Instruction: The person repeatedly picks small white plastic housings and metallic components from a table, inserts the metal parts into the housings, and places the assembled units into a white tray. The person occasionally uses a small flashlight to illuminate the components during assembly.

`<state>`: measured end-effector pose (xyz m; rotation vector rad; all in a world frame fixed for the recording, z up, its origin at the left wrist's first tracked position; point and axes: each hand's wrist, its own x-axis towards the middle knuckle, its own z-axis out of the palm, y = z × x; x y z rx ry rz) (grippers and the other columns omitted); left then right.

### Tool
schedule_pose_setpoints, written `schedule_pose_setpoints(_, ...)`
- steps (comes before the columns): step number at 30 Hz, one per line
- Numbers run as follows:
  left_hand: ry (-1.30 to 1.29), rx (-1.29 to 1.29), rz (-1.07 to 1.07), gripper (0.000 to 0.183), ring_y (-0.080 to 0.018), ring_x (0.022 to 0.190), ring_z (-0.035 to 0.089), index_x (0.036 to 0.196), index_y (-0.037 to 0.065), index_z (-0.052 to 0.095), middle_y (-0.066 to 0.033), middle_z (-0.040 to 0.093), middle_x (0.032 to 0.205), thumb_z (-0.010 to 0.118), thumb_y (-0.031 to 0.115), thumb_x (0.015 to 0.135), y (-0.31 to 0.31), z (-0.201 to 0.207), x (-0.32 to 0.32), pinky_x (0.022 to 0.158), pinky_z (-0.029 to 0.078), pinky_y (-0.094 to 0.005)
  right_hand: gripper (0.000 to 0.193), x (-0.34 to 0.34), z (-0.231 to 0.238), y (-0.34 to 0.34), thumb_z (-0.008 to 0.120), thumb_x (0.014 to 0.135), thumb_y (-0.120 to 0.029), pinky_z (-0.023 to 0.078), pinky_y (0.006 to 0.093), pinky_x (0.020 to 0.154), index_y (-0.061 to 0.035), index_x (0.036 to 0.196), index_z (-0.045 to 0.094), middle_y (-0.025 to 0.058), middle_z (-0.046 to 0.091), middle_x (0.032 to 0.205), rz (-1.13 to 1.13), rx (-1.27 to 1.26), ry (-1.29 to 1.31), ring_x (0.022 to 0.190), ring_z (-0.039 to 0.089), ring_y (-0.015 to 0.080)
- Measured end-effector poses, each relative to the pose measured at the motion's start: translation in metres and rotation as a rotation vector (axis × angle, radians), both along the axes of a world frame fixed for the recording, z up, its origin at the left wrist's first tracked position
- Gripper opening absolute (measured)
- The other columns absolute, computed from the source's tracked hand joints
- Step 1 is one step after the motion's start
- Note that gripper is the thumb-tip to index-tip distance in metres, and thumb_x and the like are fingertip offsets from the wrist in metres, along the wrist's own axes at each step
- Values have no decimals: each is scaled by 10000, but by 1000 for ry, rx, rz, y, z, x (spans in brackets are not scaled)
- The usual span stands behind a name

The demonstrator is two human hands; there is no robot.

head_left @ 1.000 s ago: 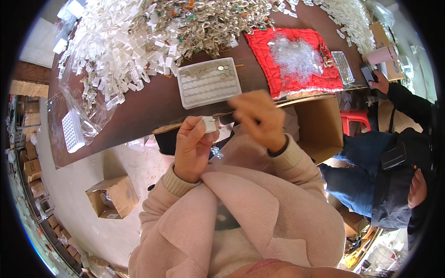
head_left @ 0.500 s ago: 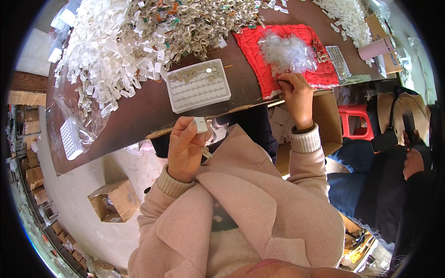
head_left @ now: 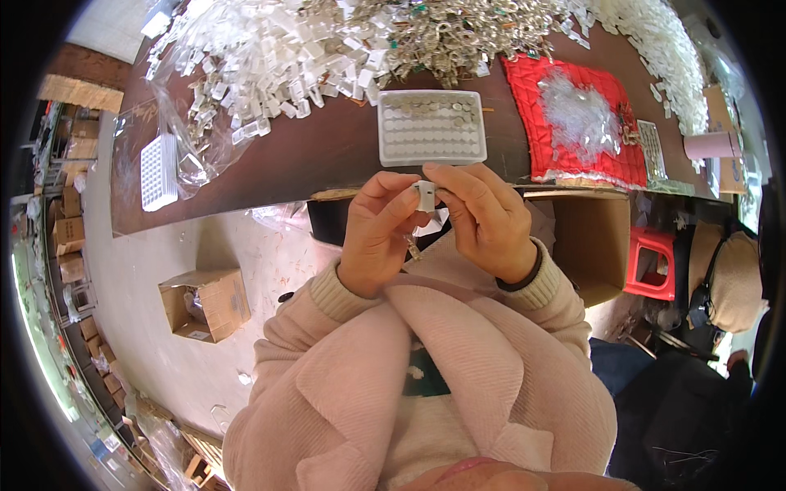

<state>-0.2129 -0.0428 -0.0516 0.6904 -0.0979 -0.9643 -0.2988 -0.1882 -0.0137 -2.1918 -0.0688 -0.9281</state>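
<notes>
Just off the table's front edge, my left hand (head_left: 372, 237) pinches a small white plastic case (head_left: 426, 198) between thumb and fingers. A thin strip with a metallic part (head_left: 414, 248) dangles below that hand. My right hand (head_left: 495, 225) meets the case from the right, fingers pinched at its upper edge; any tiny piece between them is hidden. Directly beyond the hands lies a white tray (head_left: 434, 161) of round pockets, with coin-like discs in its far rows. To its right, a red quilted cloth (head_left: 524, 110) carries a pile of clear plastic bits (head_left: 577, 119).
White plastic cases (head_left: 278, 61) and metallic clip-like pieces (head_left: 458, 37) are heaped along the table's far side. Stacked white trays (head_left: 158, 172) stand at left. Below are cardboard boxes (head_left: 229, 303) and a red stool (head_left: 651, 262). Another person (head_left: 688, 393) is at lower right.
My right hand has left the red cloth and come to the white case in my left hand. The view has shifted, so the table things appear farther right.
</notes>
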Motion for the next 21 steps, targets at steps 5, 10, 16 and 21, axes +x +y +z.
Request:
schedule_pose_setpoints(5,-36,-38,23,191,-104,809,636,1089,41,634,-67,693,1008,711,100,924,2,0,4,729,529,-238,439,3,2,-3,626,724,67,533,341,633,16,1160,621,113,654,911,71,-117,43,714,624,253)
schedule_pose_setpoints(10,-115,28,54,141,-86,760,610,1034,29,664,-64,711,962,720,47,905,6,-2,7,663,486,-216,411,6,4,3,630,738,11,533,346,638,4,1149,620,96,651,901,35,-283,41,741,640,251)
schedule_pose_setpoints(16,-107,-1,78,153,-79,761,607,1048,11,667,-47,699,917,704,-4,900,10,0,12,679,487,-211,147,-3,9,6,677,838,54,556,335,709,-12,964,645,126,696,911,-14,36,268,797,693,281)
schedule_pose_setpoints(21,-141,-17,60,155,-71,775,610,1042,11,670,-38,691,912,705,-23,895,9,-5,11,683,490,-211,143,1,3,11,686,841,35,558,345,677,-10,968,642,130,700,907,-55,-84,210,772,698,292)
